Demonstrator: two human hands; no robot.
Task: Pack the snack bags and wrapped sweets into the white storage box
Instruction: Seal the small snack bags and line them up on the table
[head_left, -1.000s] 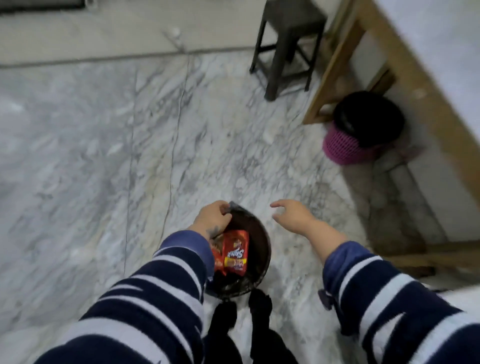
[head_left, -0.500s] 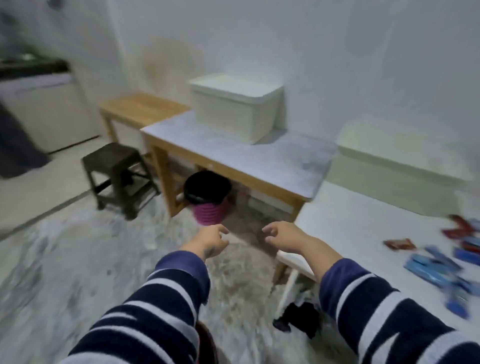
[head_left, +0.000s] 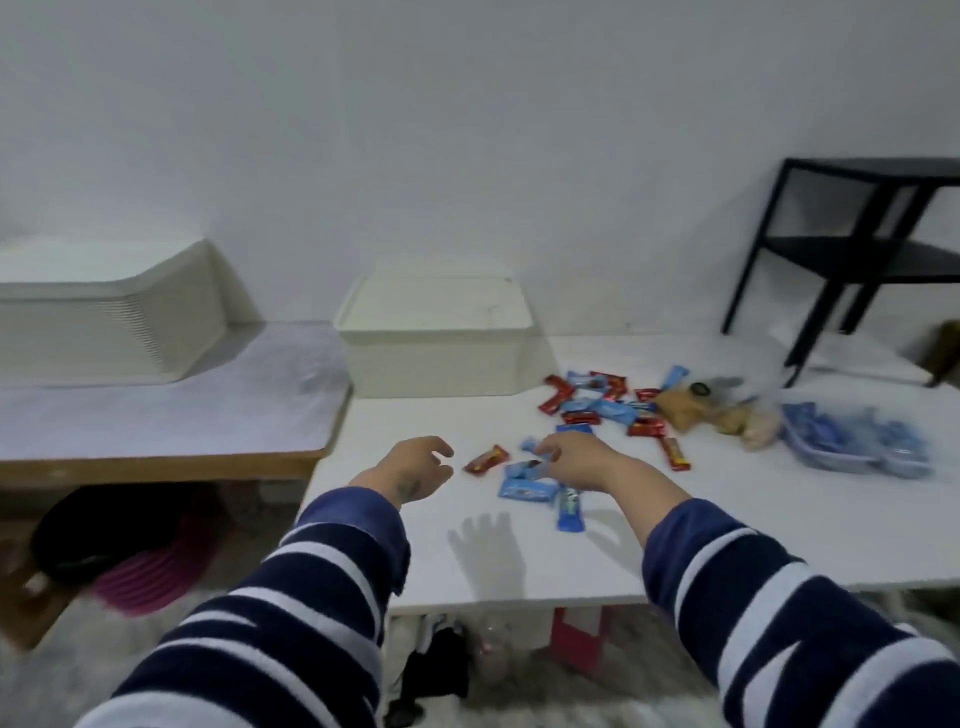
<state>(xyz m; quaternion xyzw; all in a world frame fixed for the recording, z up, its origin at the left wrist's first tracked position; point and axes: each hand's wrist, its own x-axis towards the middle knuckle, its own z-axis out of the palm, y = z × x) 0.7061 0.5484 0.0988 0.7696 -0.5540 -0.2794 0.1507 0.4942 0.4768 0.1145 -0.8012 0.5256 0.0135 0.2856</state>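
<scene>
Sweets (head_left: 597, 410) lying scattered on the white table (head_left: 727, 519), light, crinkly, slippery; I'm reaching, right hand (head_left: 574, 460) fingers curling over a blue wrapper (head_left: 524, 469), left hand (head_left: 415, 467) loosely spread, pinching mid-wrapper

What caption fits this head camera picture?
Two hands, left hand and right hand, reach over sweets on a white table beside the storage box.

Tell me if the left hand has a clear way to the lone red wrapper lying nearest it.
Probably yes. The left hand, open and empty, hovers just left of the red wrapper, with only bare white table between them. The right hand is busy over the blue packets further right.
</scene>
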